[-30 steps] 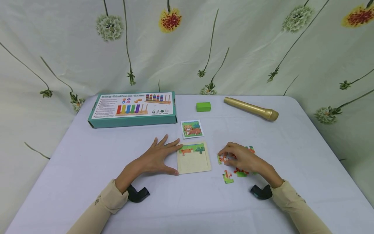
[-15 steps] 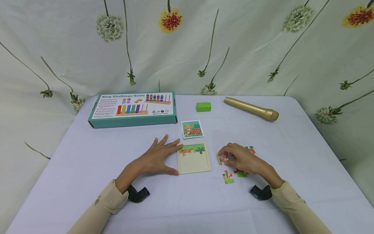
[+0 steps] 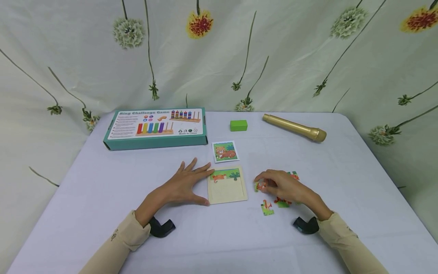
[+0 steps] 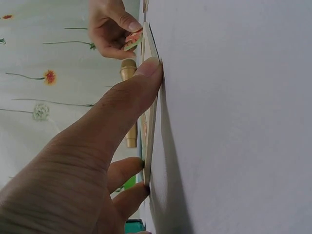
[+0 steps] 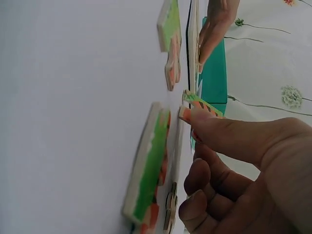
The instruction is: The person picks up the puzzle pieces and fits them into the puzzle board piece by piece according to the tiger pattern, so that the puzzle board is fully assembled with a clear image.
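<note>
My right hand (image 3: 282, 185) pinches a puzzle piece (image 3: 259, 187) between thumb and fingers, right of the puzzle board. In the right wrist view that puzzle piece (image 5: 207, 106) is tilted, its green and orange striped face partly covered by the thumb. My left hand (image 3: 184, 182) lies spread at the board's left side, thumb at the near corner and a fingertip at the far corner. The wooden puzzle board (image 3: 227, 192) carries a strip of printed pieces along its top; the lower part is bare wood. Other puzzle pieces (image 3: 267, 207) lie around and under the right hand, some partly hidden.
A tiger picture card (image 3: 225, 151) lies just beyond the board. Farther back are a teal game box (image 3: 155, 128), a green block (image 3: 238, 125) and a gold microphone (image 3: 294, 128). A floral cloth (image 3: 291, 57) hangs behind the white table.
The right hand has tilted the pinched puzzle piece and shifted slightly toward the board, its knuckles a little lower. The left hand and the board have stayed still.
</note>
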Action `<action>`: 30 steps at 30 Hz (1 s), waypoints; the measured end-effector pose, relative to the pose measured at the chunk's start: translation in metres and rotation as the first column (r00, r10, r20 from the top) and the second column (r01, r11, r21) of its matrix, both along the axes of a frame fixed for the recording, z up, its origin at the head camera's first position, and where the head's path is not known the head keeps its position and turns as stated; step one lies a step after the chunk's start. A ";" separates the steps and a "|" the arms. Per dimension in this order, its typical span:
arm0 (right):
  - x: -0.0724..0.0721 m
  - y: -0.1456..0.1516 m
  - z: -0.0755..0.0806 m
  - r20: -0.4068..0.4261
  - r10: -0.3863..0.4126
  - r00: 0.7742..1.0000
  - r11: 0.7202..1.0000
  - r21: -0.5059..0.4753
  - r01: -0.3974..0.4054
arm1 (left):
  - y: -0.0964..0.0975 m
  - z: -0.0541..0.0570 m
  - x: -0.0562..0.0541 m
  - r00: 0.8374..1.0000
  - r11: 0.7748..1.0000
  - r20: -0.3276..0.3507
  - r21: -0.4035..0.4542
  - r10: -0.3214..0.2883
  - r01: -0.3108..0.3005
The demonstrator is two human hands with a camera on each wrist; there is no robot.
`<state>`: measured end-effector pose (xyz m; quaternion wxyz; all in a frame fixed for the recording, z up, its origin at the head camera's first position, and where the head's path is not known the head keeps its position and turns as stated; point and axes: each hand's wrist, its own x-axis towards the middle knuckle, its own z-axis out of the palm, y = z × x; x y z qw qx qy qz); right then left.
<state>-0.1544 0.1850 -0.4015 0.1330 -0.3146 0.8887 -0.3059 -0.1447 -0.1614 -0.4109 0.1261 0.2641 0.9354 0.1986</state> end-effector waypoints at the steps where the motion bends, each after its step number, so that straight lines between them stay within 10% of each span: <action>1: 0.000 0.000 -0.001 0.011 -0.003 1.000 1.000 -0.015 0.003 | 0.000 0.000 0.000 1.000 1.000 -0.001 0.000 0.000 0.000; 30: -0.016 -0.032 0.005 0.107 0.071 0.992 0.986 -0.158 -0.053 | 0.000 0.000 -0.001 1.000 1.000 0.004 -0.004 0.005 -0.005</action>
